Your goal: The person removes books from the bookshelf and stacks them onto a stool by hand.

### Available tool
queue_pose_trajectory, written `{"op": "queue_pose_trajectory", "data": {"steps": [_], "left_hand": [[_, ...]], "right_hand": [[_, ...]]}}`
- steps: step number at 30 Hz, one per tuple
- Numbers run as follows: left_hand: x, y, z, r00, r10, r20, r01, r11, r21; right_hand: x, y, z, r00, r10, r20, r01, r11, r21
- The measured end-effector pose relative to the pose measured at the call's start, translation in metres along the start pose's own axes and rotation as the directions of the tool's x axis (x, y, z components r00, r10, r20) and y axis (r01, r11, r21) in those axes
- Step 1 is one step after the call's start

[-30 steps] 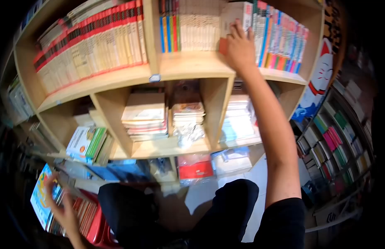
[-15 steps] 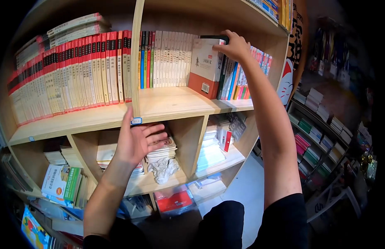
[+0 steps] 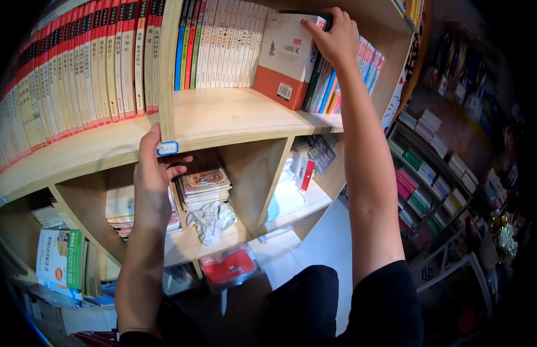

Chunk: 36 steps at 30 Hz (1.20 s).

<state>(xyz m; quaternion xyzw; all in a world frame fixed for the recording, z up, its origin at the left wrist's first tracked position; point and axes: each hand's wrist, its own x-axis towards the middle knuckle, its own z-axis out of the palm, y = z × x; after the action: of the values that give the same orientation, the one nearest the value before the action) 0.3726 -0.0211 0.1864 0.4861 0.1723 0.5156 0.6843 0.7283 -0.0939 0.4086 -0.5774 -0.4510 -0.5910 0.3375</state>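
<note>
My right hand [image 3: 338, 37] is closed over the top of a thick book [image 3: 285, 58] with a white and orange cover, thumb on its cover and fingers behind its top edge. That book stands upright between a row of white-spined books [image 3: 231, 46] and colourful ones [image 3: 332, 87]. At the shelf's front edge, beside a small blue-framed label [image 3: 168, 148], my left hand [image 3: 158, 168] rests with its thumb up against the board and its fingers apart beneath, holding no loose object.
Red-topped books [image 3: 100, 63] fill the left compartment. Below are stacked books [image 3: 205, 184], a crumpled white cloth [image 3: 212, 221] and a green and white book [image 3: 60, 257]. A red package [image 3: 228, 266] lies lower. Another bookcase [image 3: 424, 168] stands at the right.
My left hand has moved from open air to the shelf edge. My right hand stays on the thick book. The view has shifted closer to the shelves.
</note>
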Motion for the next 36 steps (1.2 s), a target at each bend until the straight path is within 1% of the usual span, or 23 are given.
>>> {"op": "queue_pose_trajectory", "data": {"steps": [2, 3, 5, 6, 8, 11, 12, 14, 16, 21, 22, 23, 25, 27, 29, 30, 31, 33, 36], "left_hand": [[-0.002, 0.000, -0.001, 0.998, 0.039, 0.041, -0.038, 0.999, -0.019], [-0.002, -0.001, -0.002, 0.999, 0.037, 0.039, -0.036, 0.999, -0.020], [-0.001, -0.003, -0.005, 0.996, 0.054, 0.073, -0.051, 0.998, -0.039], [-0.001, -0.003, -0.005, 0.996, 0.053, 0.073, -0.051, 0.998, -0.039], [-0.004, -0.001, -0.004, 0.994, 0.080, 0.078, -0.078, 0.997, -0.028], [-0.007, 0.002, -0.002, 0.992, 0.088, 0.092, -0.085, 0.996, -0.038], [-0.007, 0.003, -0.002, 0.991, 0.092, 0.095, -0.089, 0.995, -0.034], [-0.008, 0.004, -0.001, 0.997, 0.049, 0.062, -0.047, 0.998, -0.033], [-0.007, 0.005, -0.002, 0.998, 0.040, 0.055, -0.039, 0.999, -0.028], [-0.008, 0.007, 0.001, 0.999, 0.021, 0.045, -0.020, 1.000, -0.017], [-0.007, 0.007, 0.001, 0.999, 0.018, 0.039, -0.017, 1.000, -0.009], [-0.007, 0.006, 0.000, 0.999, 0.015, 0.033, -0.015, 1.000, -0.002], [-0.006, 0.006, -0.001, 0.999, 0.015, 0.036, -0.015, 1.000, 0.000], [-0.004, 0.004, -0.002, 0.999, 0.016, 0.039, -0.017, 1.000, 0.001], [-0.002, 0.003, -0.003, 0.999, 0.013, 0.043, -0.013, 1.000, -0.002], [-0.003, 0.003, -0.003, 0.999, 0.016, 0.044, -0.016, 1.000, -0.001], [-0.004, 0.004, -0.002, 0.999, 0.015, 0.046, -0.015, 1.000, -0.003], [-0.004, 0.005, -0.002, 0.999, 0.016, 0.049, -0.015, 1.000, -0.004], [-0.003, 0.003, -0.004, 0.998, 0.009, 0.055, -0.009, 1.000, -0.008]], "right_hand": [[0.001, -0.004, 0.002, 1.000, -0.005, -0.031, 0.006, 0.999, 0.040], [0.001, -0.021, -0.008, 1.000, -0.006, -0.028, 0.007, 0.999, 0.041], [-0.002, -0.053, -0.022, 0.998, 0.067, -0.005, -0.066, 0.994, 0.084], [-0.003, -0.059, -0.019, 0.998, 0.067, -0.005, -0.066, 0.994, 0.084], [-0.003, -0.069, -0.018, 0.993, 0.013, -0.116, -0.002, 0.995, 0.096], [-0.005, -0.079, -0.022, 0.995, -0.001, -0.095, 0.009, 0.996, 0.089], [-0.005, -0.079, -0.020, 0.993, -0.023, -0.119, 0.033, 0.996, 0.080], [-0.006, -0.078, -0.021, 0.993, -0.019, -0.120, 0.030, 0.995, 0.092], [-0.005, -0.078, -0.020, 0.992, -0.019, -0.125, 0.033, 0.994, 0.108], [-0.005, -0.077, -0.023, 0.996, -0.031, -0.087, 0.038, 0.997, 0.071], [-0.004, -0.077, -0.025, 1.000, -0.003, -0.015, 0.004, 0.998, 0.067], [-0.005, -0.073, -0.021, 1.000, -0.003, -0.019, 0.004, 0.998, 0.066], [-0.009, -0.062, -0.004, 0.992, -0.097, -0.077, 0.092, 0.993, -0.068], [-0.012, -0.066, -0.004, 0.991, -0.107, -0.080, 0.102, 0.992, -0.073], [-0.011, -0.072, -0.006, 0.990, -0.128, -0.058, 0.128, 0.992, -0.008], [-0.011, -0.076, -0.008, 0.994, -0.111, -0.018, 0.111, 0.994, 0.022], [-0.010, -0.079, -0.009, 0.994, -0.110, -0.020, 0.111, 0.994, 0.022], [-0.010, -0.084, -0.010, 0.995, -0.080, 0.054, 0.078, 0.996, 0.032], [-0.013, -0.085, -0.010, 0.995, -0.102, 0.017, 0.102, 0.995, 0.000]]}}
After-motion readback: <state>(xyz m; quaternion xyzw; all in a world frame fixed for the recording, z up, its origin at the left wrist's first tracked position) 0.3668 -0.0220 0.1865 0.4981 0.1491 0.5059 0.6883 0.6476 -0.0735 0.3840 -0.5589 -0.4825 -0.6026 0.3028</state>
